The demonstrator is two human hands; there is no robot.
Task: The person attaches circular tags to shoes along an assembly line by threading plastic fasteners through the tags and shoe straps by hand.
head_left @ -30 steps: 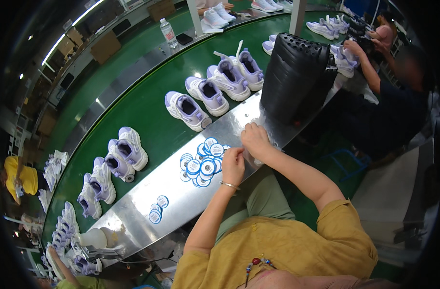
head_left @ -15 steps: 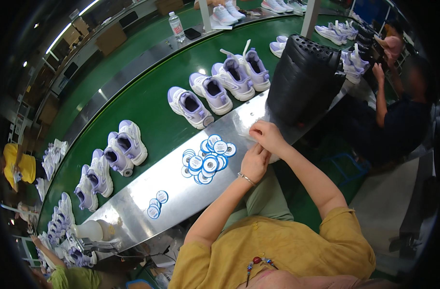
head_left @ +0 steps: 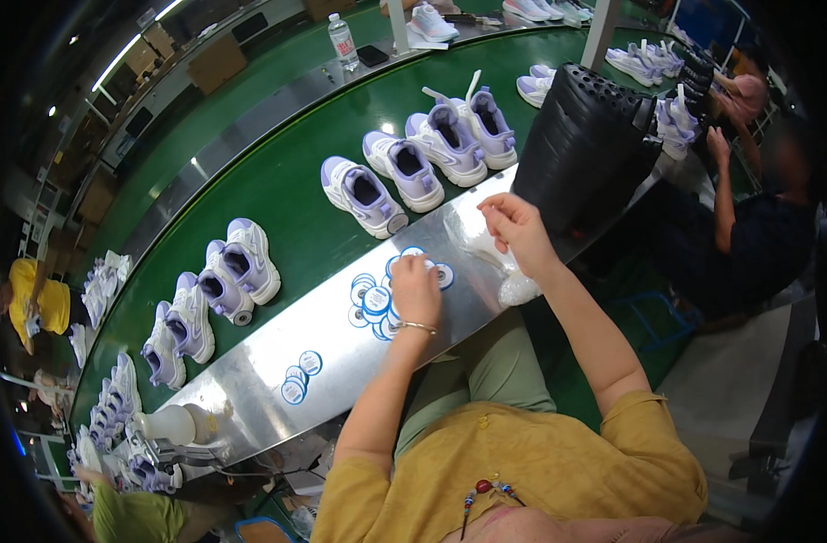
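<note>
My left hand [head_left: 416,297] reaches over a pile of round white tags [head_left: 375,301] with blue rims, on the metal ledge. Its fingers are bent close together and the tips touch the pile; whether a tag is pinched is hidden. Raised beside the black boot-shaped object, my right hand [head_left: 522,237] has its thumb and fingers drawn together in a pinch, and I cannot make out anything in them. Below it lies a clear plastic bag [head_left: 519,290] with small pale contents, close to the ledge's near edge. A smaller cluster of tags [head_left: 301,377] sits farther left.
White and lilac sneakers [head_left: 364,196] stand in groups on the green conveyor [head_left: 305,213] beyond the ledge [head_left: 251,412]. The tall black boot-shaped object [head_left: 572,149] blocks the right side. A pale bottle [head_left: 171,423] is at left. Co-workers sit at right [head_left: 775,208] and left.
My hands, together near the plastic bag before, have come apart. The left moved left onto the tag pile; the right rose slightly, uncovering the bag.
</note>
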